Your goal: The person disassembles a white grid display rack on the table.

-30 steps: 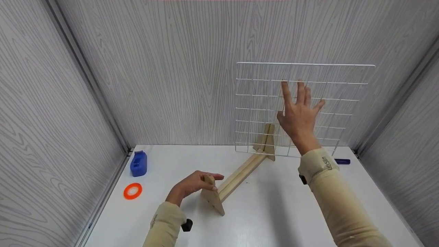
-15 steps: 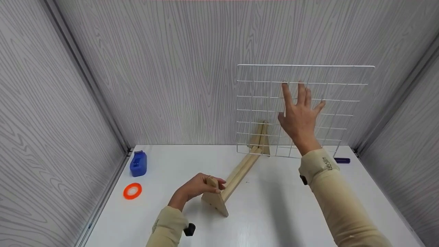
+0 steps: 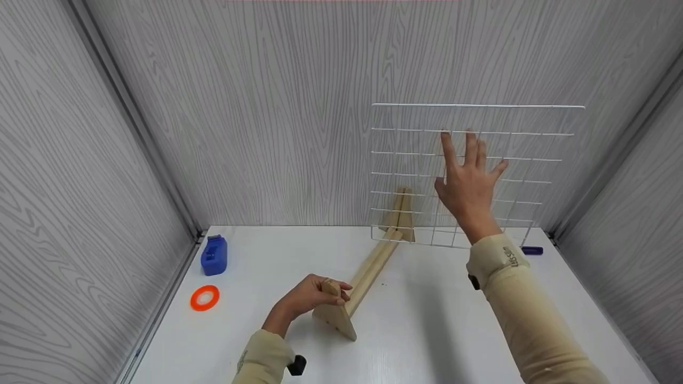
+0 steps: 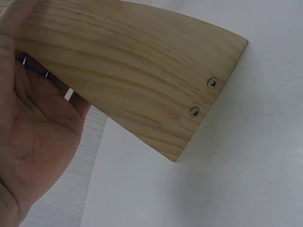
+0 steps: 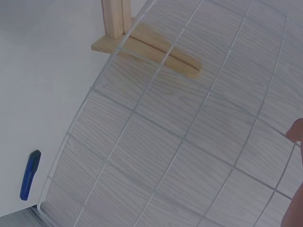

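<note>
My left hand (image 3: 304, 298) grips the near end panel (image 3: 333, 319) of a wooden stand, thumb and fingers on either side of its rounded top. A grooved wooden rail (image 3: 371, 272) runs from it to a second end panel (image 3: 405, 208) by the back wall. In the left wrist view, the near panel (image 4: 132, 66) shows two screws close to its bottom edge. A white wire grid (image 3: 480, 105) stands upright at the back right, overlapping the far panel. Against it my right hand (image 3: 469, 184) lies with fingers spread and nearly straight, fingertips at its second wire.
On the left of the white table (image 3: 395, 346) stand a blue tape dispenser (image 3: 214, 256) and, nearer, an orange ring (image 3: 204, 298). A blue utility knife (image 5: 30, 175) lies at the right rear. Wood-patterned walls (image 3: 299, 106) enclose the back and sides.
The stand's far end has swung left behind the grid, while its near end has shifted slightly right and nearer with my left hand. The right hand and grid sit marginally lower in view.
</note>
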Demonstrator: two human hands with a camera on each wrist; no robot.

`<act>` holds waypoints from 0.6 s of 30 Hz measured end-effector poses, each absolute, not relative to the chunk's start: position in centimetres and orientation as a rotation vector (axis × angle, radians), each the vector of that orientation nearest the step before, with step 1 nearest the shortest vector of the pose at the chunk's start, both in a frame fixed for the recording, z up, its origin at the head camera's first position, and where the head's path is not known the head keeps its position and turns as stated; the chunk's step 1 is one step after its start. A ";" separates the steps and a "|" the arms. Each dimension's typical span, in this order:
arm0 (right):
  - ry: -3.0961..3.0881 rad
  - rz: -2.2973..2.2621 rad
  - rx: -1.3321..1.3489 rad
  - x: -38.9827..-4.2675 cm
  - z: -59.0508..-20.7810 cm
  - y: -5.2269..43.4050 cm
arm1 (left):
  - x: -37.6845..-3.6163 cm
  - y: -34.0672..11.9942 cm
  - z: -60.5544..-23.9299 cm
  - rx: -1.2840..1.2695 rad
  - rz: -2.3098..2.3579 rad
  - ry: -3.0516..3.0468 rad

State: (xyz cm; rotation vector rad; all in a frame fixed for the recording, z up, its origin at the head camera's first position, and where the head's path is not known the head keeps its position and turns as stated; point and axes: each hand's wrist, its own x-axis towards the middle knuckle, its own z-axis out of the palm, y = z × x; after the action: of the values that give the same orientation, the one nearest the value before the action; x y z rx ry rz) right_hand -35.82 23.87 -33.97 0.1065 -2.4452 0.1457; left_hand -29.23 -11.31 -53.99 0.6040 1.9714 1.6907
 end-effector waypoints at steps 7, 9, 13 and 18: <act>-2.439 0.143 0.104 -35.7 -34.2 24.0 | -28.5 -11.1 -54.1 0.576 1.747 1.939; -2.441 0.144 0.106 -35.7 -34.3 24.0 | -28.3 -11.0 -54.2 0.573 1.767 1.926; -2.449 0.142 0.098 -35.6 -34.6 24.1 | -28.1 -10.8 -54.4 0.573 1.795 1.918; -2.461 0.145 0.087 -35.6 -34.7 24.2 | -27.7 -10.7 -54.6 0.573 1.814 1.946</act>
State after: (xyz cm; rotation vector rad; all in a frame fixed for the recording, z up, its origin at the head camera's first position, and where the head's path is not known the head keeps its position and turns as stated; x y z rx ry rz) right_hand -35.57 24.16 -34.70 0.0868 -2.4614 0.1446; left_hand -27.70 -10.66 -54.62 0.5725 1.9459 1.8136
